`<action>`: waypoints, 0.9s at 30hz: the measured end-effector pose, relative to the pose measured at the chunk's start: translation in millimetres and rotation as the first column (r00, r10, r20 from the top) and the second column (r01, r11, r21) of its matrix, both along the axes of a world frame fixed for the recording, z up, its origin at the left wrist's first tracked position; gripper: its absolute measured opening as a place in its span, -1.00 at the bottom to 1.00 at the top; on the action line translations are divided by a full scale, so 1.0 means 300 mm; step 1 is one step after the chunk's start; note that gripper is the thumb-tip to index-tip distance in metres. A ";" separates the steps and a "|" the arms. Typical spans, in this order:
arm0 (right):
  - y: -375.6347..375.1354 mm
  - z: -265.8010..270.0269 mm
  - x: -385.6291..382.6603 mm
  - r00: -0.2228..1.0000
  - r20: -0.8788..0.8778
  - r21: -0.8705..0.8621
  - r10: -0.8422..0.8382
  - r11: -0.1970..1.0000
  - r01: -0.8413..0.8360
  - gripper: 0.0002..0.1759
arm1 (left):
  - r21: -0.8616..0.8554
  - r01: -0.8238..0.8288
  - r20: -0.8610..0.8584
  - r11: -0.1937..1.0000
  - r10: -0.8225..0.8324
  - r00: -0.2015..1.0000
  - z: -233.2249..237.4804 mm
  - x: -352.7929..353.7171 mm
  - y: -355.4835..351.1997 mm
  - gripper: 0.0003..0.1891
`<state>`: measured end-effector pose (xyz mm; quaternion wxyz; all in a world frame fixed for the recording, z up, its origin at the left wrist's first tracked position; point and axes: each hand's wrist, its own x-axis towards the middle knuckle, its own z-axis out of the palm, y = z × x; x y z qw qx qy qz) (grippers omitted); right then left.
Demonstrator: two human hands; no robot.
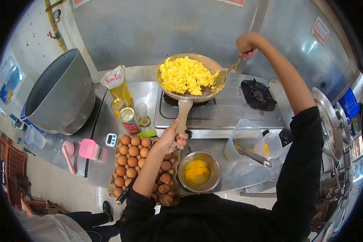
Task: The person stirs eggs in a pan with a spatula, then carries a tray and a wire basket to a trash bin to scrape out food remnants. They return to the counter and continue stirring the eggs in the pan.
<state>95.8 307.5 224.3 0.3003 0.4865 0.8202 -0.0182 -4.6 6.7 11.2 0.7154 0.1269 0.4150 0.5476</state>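
My left hand (171, 138) is wrapped round the pale handle of a frying pan (207, 93) on the left burner of the stove (226, 113). Yellow scrambled eggs (185, 74) fill much of the pan, with some brown pan bottom showing at the front right. High on the right, my right hand (248, 45) grips a slotted spatula (220, 78), its head inside the pan at the right edge of the eggs. Under my left forearm lies an egg tray (116, 159) with brown eggs and several broken shells. A metal bowl (182, 168) beside it holds raw eggs.
A clear jug (240, 141) with a whisk (252, 155) stands right of the bowl. Oil (119, 86), cans (128, 117), a timer (111, 140) and a pink container (88, 149) are on the left. A large grey pot (62, 92) stands far left. Another person's legs (92, 220) show below.
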 end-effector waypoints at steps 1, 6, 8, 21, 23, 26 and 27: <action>0.037 -0.036 0.004 0.998 -0.022 -0.088 -0.055 0.995 0.053 -0.79 | 0.005 0.009 -0.013 1.000 -0.009 1.000 0.002 0.000 0.000 -0.62; 0.196 -0.200 0.154 0.919 -0.393 -0.244 -0.005 0.965 -0.099 -0.77 | 0.009 0.151 -0.057 0.988 -0.151 0.987 -0.007 -0.030 0.003 -0.65; 0.208 -0.348 0.154 0.788 -0.601 -0.157 0.133 0.947 -0.280 -0.78 | 0.013 0.155 -0.047 0.988 -0.154 0.987 -0.006 -0.039 0.004 -0.65; -0.063 -0.457 0.300 0.502 -0.086 0.658 0.860 0.428 -0.619 -0.58 | 0.007 0.156 0.010 0.988 -0.156 0.988 0.004 -0.037 0.006 -0.64; -0.139 -0.459 0.367 0.447 0.008 0.664 0.894 0.329 -0.671 -0.53 | -0.048 0.102 -0.047 0.994 -0.104 0.993 0.008 -0.029 0.003 -0.62; -0.244 -0.429 0.418 0.476 -0.069 0.667 0.877 0.395 -0.631 -0.53 | -0.053 0.083 -0.015 0.995 -0.084 0.996 -0.009 -0.026 0.002 -0.62; -0.273 -0.388 0.420 0.477 -0.068 0.668 0.876 0.395 -0.631 -0.53 | -0.027 0.077 0.001 0.997 -0.077 0.997 -0.014 -0.027 0.002 -0.62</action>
